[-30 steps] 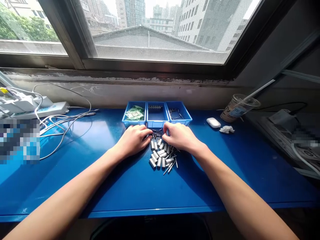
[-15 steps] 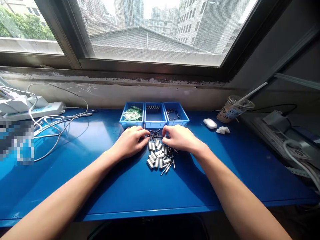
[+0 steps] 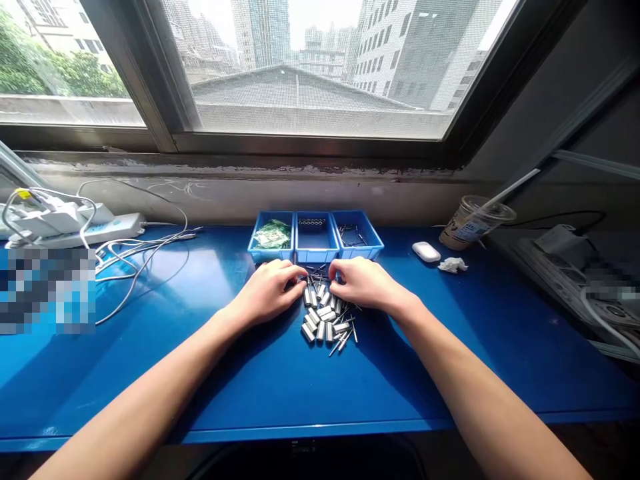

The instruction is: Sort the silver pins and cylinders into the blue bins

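Note:
A heap of short silver metal pieces (image 3: pixel 321 331), block-like with flat sides, lies on the blue table. Thin metal pins (image 3: pixel 342 344), some with a thicker end like blind rivets, are scattered at its lower right, and more dark pins (image 3: pixel 316 269) lie at its far end. At the heap's far left edge my left hand (image 3: pixel 274 288) rests with thumb and forefinger curled together. My right hand (image 3: pixel 364 283) mirrors it from the right, its fingers bent in a pinch. Whatever sits at either set of fingertips is too small to make out.
Behind the heap stand three joined blue bins: the left bin (image 3: pixel 271 255) with green-and-white packets, the middle bin (image 3: pixel 317 256) with small rings, the right bin (image 3: pixel 361 253) with pins. Cables (image 3: pixel 135 267), a white case (image 3: pixel 426 251), crumpled tissue (image 3: pixel 453 265) and a plastic cup (image 3: pixel 465 223) flank them.
The whole view has shifted slightly, so everything appears a little lower and to the right. Both hands stay at the far end of the heap, with nearly the same finger pose.

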A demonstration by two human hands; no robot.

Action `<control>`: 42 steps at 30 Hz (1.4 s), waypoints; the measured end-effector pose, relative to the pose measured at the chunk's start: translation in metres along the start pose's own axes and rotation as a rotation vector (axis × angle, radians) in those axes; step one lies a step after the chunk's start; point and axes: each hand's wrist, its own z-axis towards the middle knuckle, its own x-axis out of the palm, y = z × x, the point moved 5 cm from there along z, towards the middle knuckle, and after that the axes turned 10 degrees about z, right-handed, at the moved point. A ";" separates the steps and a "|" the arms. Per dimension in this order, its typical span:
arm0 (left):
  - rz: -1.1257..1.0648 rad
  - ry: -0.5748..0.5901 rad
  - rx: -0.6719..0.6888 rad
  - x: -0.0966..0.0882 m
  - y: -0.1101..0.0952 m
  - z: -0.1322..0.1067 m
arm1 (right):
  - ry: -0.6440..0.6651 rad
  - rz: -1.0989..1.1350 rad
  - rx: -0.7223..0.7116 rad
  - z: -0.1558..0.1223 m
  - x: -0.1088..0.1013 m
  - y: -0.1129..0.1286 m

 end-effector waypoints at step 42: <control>0.134 0.065 0.133 -0.010 -0.013 0.002 | 0.161 0.063 0.131 0.005 -0.006 -0.012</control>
